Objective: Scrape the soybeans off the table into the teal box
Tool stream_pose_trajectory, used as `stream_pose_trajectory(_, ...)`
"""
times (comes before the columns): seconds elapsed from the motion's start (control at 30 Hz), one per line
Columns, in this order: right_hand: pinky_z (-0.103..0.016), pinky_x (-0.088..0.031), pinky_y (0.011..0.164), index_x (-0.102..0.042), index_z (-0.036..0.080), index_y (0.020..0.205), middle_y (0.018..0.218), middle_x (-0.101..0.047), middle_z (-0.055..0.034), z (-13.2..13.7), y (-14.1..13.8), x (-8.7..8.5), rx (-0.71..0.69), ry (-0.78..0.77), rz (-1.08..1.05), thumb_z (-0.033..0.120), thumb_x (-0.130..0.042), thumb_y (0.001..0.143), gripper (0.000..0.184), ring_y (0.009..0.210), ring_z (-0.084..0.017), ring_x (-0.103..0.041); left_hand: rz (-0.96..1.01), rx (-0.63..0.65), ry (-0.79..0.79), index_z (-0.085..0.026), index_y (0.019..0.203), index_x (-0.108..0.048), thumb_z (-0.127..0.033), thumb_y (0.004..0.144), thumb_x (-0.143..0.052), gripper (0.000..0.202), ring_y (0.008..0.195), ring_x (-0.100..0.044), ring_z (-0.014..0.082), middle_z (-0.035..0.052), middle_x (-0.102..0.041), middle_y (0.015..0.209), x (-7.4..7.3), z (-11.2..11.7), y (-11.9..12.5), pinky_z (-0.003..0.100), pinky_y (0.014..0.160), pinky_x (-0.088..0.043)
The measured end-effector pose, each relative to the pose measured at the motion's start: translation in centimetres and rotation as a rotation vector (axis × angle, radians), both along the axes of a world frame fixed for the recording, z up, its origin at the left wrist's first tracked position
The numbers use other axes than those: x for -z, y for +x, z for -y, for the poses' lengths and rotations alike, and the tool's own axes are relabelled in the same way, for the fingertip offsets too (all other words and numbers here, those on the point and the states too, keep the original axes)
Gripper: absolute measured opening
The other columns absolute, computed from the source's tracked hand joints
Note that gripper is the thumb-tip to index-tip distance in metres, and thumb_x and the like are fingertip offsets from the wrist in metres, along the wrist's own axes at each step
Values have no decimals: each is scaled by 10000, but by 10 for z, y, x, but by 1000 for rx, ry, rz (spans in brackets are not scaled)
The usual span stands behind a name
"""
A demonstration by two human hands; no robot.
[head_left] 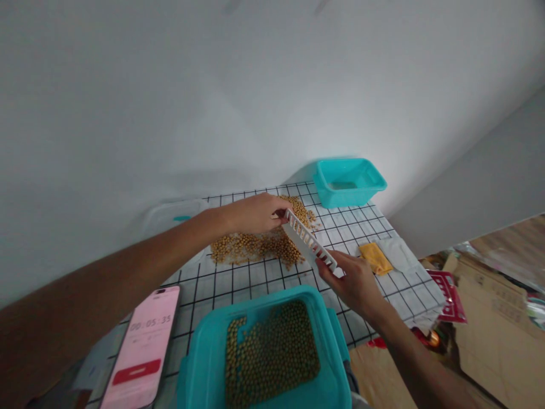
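Between my two hands is a white plastic piece with a row of slots along its edge, held tilted above the grid-patterned table. My left hand pinches its far upper end. At the near lower end, my right hand grips it with thumb and fingers. Below and behind the piece, loose tan beans lie spread on the cloth. Close in front of me stands a teal container with a layer of beans in it. My left forearm covers part of the table.
Another teal container stands by the wall at the back right. A clear lid or box lies at the back left. A phone shows a timer at front left. Yellow cloth and white cloth lie right. Cardboard is on the floor.
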State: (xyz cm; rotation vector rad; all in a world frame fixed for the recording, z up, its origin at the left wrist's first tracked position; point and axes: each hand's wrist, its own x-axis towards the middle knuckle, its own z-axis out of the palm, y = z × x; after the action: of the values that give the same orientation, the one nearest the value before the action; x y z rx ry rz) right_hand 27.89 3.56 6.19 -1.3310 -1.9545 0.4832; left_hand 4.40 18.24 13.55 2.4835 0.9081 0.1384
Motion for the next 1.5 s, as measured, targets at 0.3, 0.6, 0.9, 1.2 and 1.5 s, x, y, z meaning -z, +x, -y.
stream_pose_trajectory(0.3,-285,-533,698,-690,205,1107,990,-749,-39,-71,36,-21,-79,-55,11,390,-523,969,285,826,-166,-685,-22,-230,154,-247,1119,-695,-351,913,-530,283,685,-667,166,35,-762,830,-2,35,-20,279,615,-405)
stream_pose_trajectory(0.6,-286,-545,772,-680,168,1106,1041,-739,-63,-109,28,3,-255,-120,-99,372,-521,968,293,903,-153,-683,-92,-327,277,-253,1055,-682,-373,937,-488,257,635,-634,152,14,-735,776,30,48,-29,271,578,-393)
stream_pose_trajectory(0.9,-305,-543,841,-678,195,1118,1093,-738,-47,-97,29,11,-248,-132,-45,357,-521,971,269,944,-157,-689,-100,-325,206,-240,1094,-681,-381,941,-487,284,664,-671,165,22,-750,790,34,54,-29,273,595,-424)
stream_pose_trajectory(1.2,-303,-556,765,-692,222,1126,1087,-741,-52,-83,32,8,-250,-150,-32,394,-525,974,284,916,-175,-696,-67,-328,180,-234,1087,-698,-380,937,-510,281,724,-710,181,34,-778,840,38,61,-32,285,649,-475)
stream_pose_trajectory(1.5,-280,-544,677,-688,241,1145,1057,-748,-29,-74,32,11,-233,-192,-53,395,-536,972,277,859,-164,-696,-30,-316,157,-246,1101,-691,-367,947,-510,267,778,-729,193,20,-780,858,43,69,-35,297,700,-508)
